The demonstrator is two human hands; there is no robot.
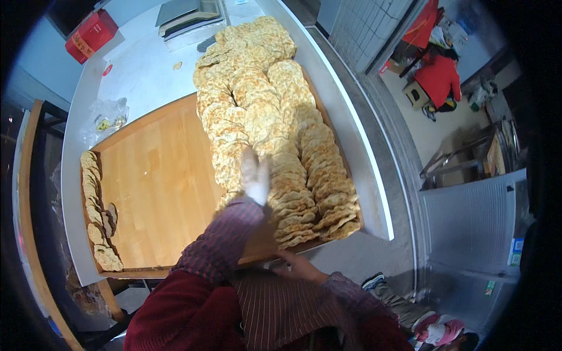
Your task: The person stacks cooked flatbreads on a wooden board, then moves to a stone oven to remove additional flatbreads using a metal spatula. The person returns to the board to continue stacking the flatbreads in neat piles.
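Observation:
Blurred by motion, my left hand (255, 177) reaches over the left row of browned flatbreads (228, 127) with its fingers stretched out. Nothing shows in its grasp. My right hand (300, 266) is low at the front rim of the wooden tray (162, 175), below the middle row; whether it grips the rim cannot be made out. The flatbreads stand overlapped in long rows down the tray's right part. Farther back, a looser heap (259, 37) of them spreads past the rows. My left forearm hides the near end of the left row.
Thin flatbread pieces (94, 206) line the tray's left wall. Beyond it are a plastic bag (109, 116), a red box (91, 36) and stacked dark trays (191, 17). A raised white board (342, 105) borders the right side. Two people (437, 79) are off to the right.

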